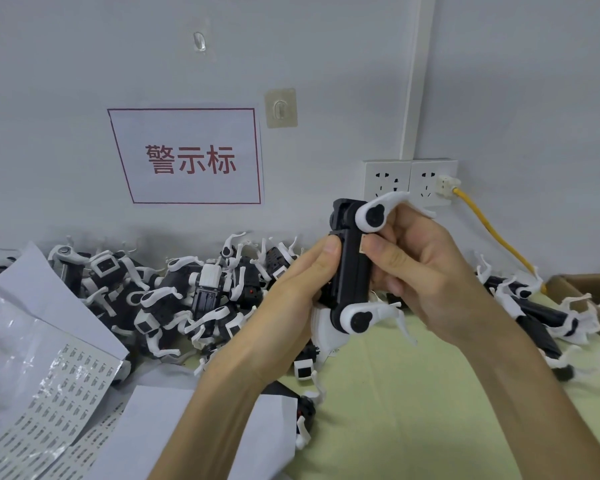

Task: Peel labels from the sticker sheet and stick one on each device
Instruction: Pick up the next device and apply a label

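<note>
The held device (350, 271), a black body with white legs at its upper and lower ends, stands nearly upright above the table (413, 393). The left hand (298, 278) grips the held device from its left, thumb laid on the near edge and fingers curled round behind. The right hand (430, 271) grips it from its right, fingers curled behind the body and the thumb tip pressed to the side face. A small label (363, 244) sits on that face, touching the thumb tip. The sticker sheet (59, 393) lies flat well to the lower left of the held device, with rows of labels on it. A pile of devices (187, 292) lies left of and behind the held device, against the wall. More devices lie to its right, near a cardboard box (589, 289). Above the held device are wall sockets (409, 181), one with a yellow cable (492, 233) plugged in.
</note>
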Demonstrator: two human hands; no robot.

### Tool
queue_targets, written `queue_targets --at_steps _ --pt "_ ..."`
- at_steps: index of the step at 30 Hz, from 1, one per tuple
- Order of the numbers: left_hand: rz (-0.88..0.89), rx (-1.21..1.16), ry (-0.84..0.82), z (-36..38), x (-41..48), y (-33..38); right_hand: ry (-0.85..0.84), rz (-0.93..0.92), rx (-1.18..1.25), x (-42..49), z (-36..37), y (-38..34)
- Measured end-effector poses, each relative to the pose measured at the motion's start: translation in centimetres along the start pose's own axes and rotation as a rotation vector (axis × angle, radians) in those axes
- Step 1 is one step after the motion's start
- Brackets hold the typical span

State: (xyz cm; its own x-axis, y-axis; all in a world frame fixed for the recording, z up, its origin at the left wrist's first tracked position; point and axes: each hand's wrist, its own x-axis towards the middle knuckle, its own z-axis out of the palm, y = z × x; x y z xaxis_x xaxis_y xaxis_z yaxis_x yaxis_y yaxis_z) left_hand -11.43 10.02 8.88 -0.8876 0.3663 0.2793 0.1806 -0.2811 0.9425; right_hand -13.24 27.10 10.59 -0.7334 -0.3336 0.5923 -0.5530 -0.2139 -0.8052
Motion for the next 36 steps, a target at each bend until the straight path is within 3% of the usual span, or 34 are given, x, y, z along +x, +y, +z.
queue_targets --at_steps 7,13,20,22,26,28,30,32,34,36 --pt "-0.026 -0.019 0.027 0.6 1.3 0.1 0.030 -0.005 -0.083 0.0 0.3 0.1" --pt "-0.073 -0.095 0.164 0.6 1.0 -0.3 -0.091 0.189 -0.325 -0.3 -0.2 -1.0" --pt "-0.220 -0.064 0.170 1.9 1.2 -1.1 -0.239 0.377 -0.539 -1.7 -4.5 -4.5" --pt "-0.246 -0.063 0.134 2.1 1.3 -1.4 -0.202 0.361 -0.589 -2.0 -5.8 -5.1" --pt "-0.254 -0.032 0.101 2.1 1.0 -1.9 0.085 0.194 -0.473 -2.5 -6.8 -5.8" --pt "-0.271 0.027 0.054 1.9 0.9 -1.9 0.107 0.166 -0.475 -1.7 -6.7 -4.9" --pt "-0.316 0.093 -0.043 1.7 0.7 -2.0 0.011 0.288 -0.526 -0.5 -6.2 -3.3" --pt "-0.366 0.141 -0.148 1.3 0.4 -2.0 -0.167 0.486 -0.550 -0.1 -5.6 -1.9" --pt "-0.434 0.156 -0.195 0.6 0.3 -2.0 -0.354 0.560 -0.489 -0.7 -5.7 -1.0" --pt "-0.487 0.144 -0.178 -0.1 0.6 -1.9 -0.372 0.597 -0.359 -1.8 -6.1 -0.6"
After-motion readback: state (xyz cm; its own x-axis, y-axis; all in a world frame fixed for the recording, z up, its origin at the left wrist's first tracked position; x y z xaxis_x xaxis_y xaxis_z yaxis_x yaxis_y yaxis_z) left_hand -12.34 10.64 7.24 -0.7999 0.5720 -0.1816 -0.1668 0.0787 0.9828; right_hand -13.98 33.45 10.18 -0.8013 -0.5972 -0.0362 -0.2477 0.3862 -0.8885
